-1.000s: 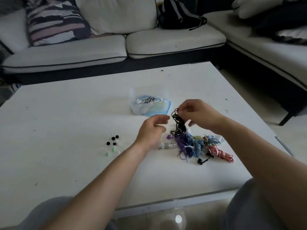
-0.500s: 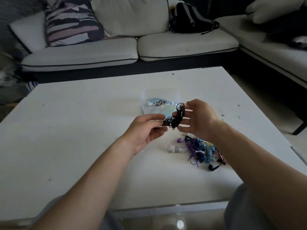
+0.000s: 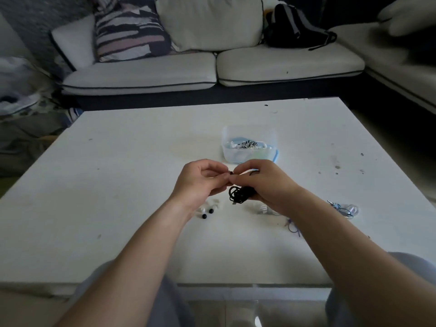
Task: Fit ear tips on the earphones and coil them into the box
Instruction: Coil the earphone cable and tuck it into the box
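Observation:
A bundle of black earphones [image 3: 240, 194] hangs from my right hand [image 3: 266, 185], whose fingers curl round the cord. My left hand [image 3: 200, 181] meets it fingertip to fingertip and pinches a small black part of the earphones [image 3: 231, 173]. Both hands hover over the white table [image 3: 118, 185], just in front of the clear plastic box [image 3: 249, 147], which holds coiled earphones. Loose black ear tips [image 3: 207, 213] and pale ones lie on the table below my left wrist. More earphones, blue and purple [image 3: 342, 210], lie to the right, partly hidden by my right forearm.
A white sofa [image 3: 212, 69] with a striped cushion [image 3: 129, 29] and a black bag [image 3: 295, 27] runs behind the table and along the right. The box's blue lid [image 3: 276, 155] lies under its right side. My knees show below the table's near edge.
The black bundle has left the pile and now sits in my right hand. My left hand has closed in to pinch one end. My head has moved, so the pile sits further right.

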Demonstrator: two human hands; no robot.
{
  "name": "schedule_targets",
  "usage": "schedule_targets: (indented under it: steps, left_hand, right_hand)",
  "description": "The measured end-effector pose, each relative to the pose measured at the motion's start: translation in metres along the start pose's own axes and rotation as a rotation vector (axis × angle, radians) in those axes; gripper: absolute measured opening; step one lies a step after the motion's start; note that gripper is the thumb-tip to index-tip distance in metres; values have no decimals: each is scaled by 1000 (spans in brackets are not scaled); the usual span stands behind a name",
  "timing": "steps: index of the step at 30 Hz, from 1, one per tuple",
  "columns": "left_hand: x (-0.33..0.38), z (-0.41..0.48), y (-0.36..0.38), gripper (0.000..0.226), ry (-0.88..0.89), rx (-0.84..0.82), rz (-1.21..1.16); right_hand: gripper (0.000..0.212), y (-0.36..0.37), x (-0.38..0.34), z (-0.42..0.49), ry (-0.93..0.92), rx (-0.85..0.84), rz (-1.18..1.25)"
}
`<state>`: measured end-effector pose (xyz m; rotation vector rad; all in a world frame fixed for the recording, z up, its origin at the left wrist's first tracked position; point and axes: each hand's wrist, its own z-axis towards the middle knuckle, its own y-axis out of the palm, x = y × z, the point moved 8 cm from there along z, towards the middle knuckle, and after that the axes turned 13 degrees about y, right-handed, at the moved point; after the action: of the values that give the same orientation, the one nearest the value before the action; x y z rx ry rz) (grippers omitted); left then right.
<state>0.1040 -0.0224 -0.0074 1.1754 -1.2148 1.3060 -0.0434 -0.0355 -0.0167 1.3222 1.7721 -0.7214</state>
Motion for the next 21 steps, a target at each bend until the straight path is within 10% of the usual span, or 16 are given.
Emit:
schedule_targets:
  steps: [9,21]
  left_hand:
    - [-10,13,-26,26,18,263,37]
    - [-25,34,-5,16,-50,79,-18]
  right_hand:
    - [21,8,6,23,55,-100,95]
    - [13,-12,9,43,79,58,152]
